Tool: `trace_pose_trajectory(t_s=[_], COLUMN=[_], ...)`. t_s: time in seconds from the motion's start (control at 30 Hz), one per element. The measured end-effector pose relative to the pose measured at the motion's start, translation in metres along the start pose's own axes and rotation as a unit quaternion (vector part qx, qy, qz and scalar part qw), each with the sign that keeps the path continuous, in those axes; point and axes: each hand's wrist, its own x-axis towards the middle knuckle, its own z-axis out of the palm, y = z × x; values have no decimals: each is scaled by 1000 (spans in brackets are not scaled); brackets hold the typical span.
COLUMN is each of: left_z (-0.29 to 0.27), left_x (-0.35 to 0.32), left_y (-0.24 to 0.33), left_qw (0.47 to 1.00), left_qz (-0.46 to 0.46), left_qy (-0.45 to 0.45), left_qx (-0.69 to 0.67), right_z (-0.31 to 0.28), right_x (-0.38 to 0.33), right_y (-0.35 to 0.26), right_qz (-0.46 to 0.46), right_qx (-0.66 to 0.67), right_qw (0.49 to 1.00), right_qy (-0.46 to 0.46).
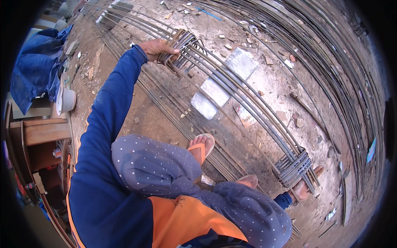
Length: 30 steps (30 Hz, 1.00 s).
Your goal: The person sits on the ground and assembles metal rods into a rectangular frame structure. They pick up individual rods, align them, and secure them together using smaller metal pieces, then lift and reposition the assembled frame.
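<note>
The left arm [108, 108] reached well forward, its wrist bent rightward; the left hand [159, 48] was curled in a grip, thumb extended. The right hand [303, 190] sat beyond the right knee [264, 213], partly hidden, finger pose unclear.

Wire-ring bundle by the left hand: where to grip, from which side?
Likely the left edge of the wire-ring bundle, from the left, where the left hand is: rings stack closely there, while long bars run through the middle, likely obstructing a grasp.
</note>
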Motion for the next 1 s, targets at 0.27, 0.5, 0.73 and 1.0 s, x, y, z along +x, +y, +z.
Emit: trace_pose_trajectory(t_s=[0.27, 0.5, 0.73, 1.0], left_z=[-8, -11, 12, 8], left_x=[8, 13, 5, 11], left_y=[-6, -18, -7, -18], left_qw=[999, 998, 998, 997], left_qz=[32, 48, 52, 52], left_qy=[-40, -3, 27, 15], left_qx=[0, -35, -29, 47], right_z=[-2, -3, -3, -9], right_x=[1, -1, 0, 0], right_y=[-1, 2, -1, -4], right_qz=[2, 7, 23, 37], right_qx=[21, 8, 29, 72], right_qw=[1000, 1000, 999, 997], right_qy=[-8, -5, -2, -8])
